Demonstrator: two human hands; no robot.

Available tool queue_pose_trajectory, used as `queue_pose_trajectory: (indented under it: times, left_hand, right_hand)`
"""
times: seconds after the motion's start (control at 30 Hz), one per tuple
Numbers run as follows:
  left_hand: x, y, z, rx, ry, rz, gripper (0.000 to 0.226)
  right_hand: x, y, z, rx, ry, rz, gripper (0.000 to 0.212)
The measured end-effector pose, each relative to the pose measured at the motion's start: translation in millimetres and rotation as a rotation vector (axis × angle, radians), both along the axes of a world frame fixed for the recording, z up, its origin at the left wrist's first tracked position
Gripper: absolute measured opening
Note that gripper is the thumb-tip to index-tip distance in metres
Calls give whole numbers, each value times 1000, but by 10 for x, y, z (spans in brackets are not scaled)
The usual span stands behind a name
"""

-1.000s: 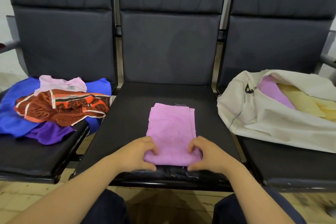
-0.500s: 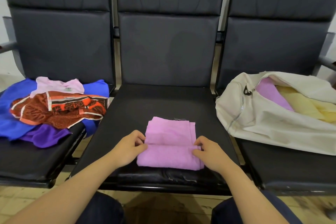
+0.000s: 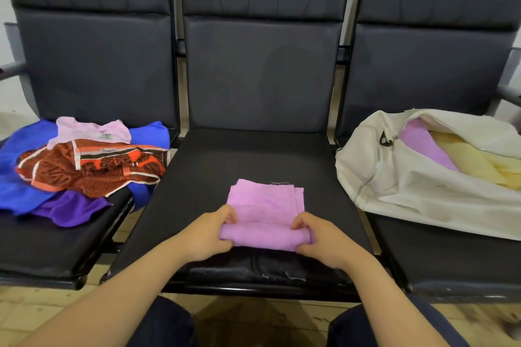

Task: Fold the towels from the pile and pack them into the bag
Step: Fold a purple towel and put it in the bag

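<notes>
Black seat bears pink towel; fingers of left hand and right hand pinch its near fold.

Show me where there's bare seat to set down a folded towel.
Middle seat: bare behind the pink towel up to the backrest, and beside it. The left seat is bare in front of the pile. Crowded: the right seat, mostly under the bag.

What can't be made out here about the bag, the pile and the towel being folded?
Head view:
bag: how many towels are inside; its flap and the right frame edge hide most.
pile: towel count; the orange towel covers lower ones.
pink towel: layer count; its top layer, the left hand and the right hand cover the edges.
</notes>
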State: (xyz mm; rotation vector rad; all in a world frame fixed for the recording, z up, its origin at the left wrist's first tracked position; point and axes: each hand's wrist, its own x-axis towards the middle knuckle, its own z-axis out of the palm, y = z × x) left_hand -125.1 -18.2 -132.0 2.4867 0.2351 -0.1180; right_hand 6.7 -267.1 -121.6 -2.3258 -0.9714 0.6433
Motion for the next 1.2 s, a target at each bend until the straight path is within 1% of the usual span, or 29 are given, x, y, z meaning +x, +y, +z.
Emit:
queue_pose_trajectory:
  times: [0.07,0.17,0.2,0.27,0.33,0.4,0.47,0.5,0.57,0.6,0.63,0.67,0.73,0.77,0.8,0.83,0.93,1.0,1.03,1.13,1.17,1.2]
  left_hand:
    - [-2,16,7,-56,-13,66,20]
    - [11,33,-2,-159,-32,148,4]
    - [18,30,0,-183,-34,164,2]
    - [39,27,-11,-212,-35,194,11]
    - [55,30,-44,-175,-14,227,16]
    - [70,28,-90,-61,16,285,18]
    - [80,7,-114,51,-20,381,27]
    - [87,-6,-114,91,-79,398,27]
    - [108,-22,-98,119,-203,320,22]
    - [116,-13,-99,102,-219,249,22]
    - [114,-4,-92,79,-177,176,27]
    - [109,8,-90,56,-91,115,39]
    - [90,35,-101,36,84,53,64]
    - [80,47,-103,36,121,51,66]
    - [77,63,-110,40,117,67,63]
    - [81,78,-115,39,89,87,56]
    - [88,89,-102,-13,51,131,28]
    - [104,83,-97,-89,56,196,14]
    - [108,77,-87,-140,48,240,12]
    - [135,45,-71,-336,56,378,19]
    - [146,37,-84,-348,73,409,23]
    - [159,35,-107,-311,97,425,26]
  right_hand:
    - [5,5,26,65,-3,-70,18]
    - [-1,22,42,106,53,-168,8]
    - [4,30,25,103,67,-189,5]
    - [3,51,12,95,81,-215,5]
    - [1,76,-6,93,87,-230,10]
    - [3,107,-52,55,63,-258,19]
    - [26,151,-113,-38,-76,-289,21]
    - [34,169,-130,-46,-154,-318,19]
    - [48,191,-130,52,-249,-340,19]
    - [56,189,-119,112,-262,-307,17]
    - [61,173,-103,155,-245,-249,16]
    - [61,150,-85,148,-190,-180,20]
    - [43,105,-61,4,-73,-50,47]
    - [41,84,-58,-66,-47,-15,59]
    - [46,73,-67,-93,-44,-8,63]
    - [51,68,-70,-66,-58,-26,58]
    - [54,68,-42,77,-40,-122,27]
    - [60,77,-31,118,20,-165,18]
    - [60,87,-26,133,52,-188,16]
    - [67,126,-36,141,125,-264,13]
    - [68,138,-46,127,130,-280,14]
    - [74,153,-67,108,129,-291,16]
